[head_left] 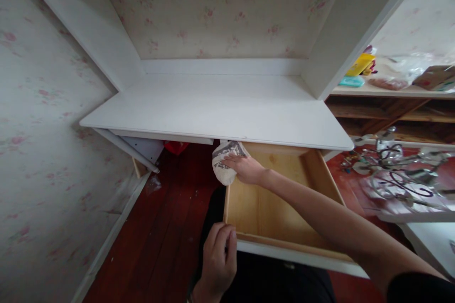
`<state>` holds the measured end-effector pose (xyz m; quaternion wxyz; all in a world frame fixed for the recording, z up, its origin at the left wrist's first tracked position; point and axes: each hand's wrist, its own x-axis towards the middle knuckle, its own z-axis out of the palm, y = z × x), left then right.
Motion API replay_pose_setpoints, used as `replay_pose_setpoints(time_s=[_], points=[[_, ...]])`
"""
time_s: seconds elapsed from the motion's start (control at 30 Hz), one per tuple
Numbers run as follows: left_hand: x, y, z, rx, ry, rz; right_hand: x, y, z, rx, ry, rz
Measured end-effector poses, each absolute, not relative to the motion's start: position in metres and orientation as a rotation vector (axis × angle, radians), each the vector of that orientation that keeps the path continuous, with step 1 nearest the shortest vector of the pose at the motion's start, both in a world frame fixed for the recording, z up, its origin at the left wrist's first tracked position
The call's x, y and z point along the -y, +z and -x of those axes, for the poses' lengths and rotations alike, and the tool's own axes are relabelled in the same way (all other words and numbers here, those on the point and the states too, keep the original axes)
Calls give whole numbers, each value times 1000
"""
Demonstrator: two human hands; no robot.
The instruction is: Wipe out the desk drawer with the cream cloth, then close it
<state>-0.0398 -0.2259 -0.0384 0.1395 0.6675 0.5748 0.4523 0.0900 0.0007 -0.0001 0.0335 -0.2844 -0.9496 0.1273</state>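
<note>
Wiping is the work shown: the right hand (pixel 245 169) presses a patterned cloth (pixel 224 164) against the left wall of the open drawer (pixel 270 213), just below the front edge of the desk (pixel 220 113), at the centre of the frame. The fingers lie flat and spread over the cloth, pinning it rather than clenching it. The left hand (pixel 217 260), at lower centre, curls loosely over the drawer's front corner; whether it truly clamps the edge cannot be told. To do this step well, the palm should stay flat so the whole cloth bears on the wood, strokes should run along the wall toward the front, and the left hand should steady the drawer against the push. Corners under the desk overhang are hidden, so they call for working by feel. The drawer interior is bare pale wood. At right of the frame, a shelf (pixel 391 91) carries a yellow packet (pixel 360 64) and a box (pixel 435 77); any printing on them is too small to read. No brand or label is legible anywhere.
</note>
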Motion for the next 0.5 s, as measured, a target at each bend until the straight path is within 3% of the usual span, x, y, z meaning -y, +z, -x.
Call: replay_pose_setpoints(time_s=[0.33, 0.5], points=[[225, -32, 71, -1992, 1568, -1501, 99, 39, -97, 2769, 1330, 749], [220, -23, 59, -1932, 1573, -1625, 103, 38, -110, 2770, 1455, 673]])
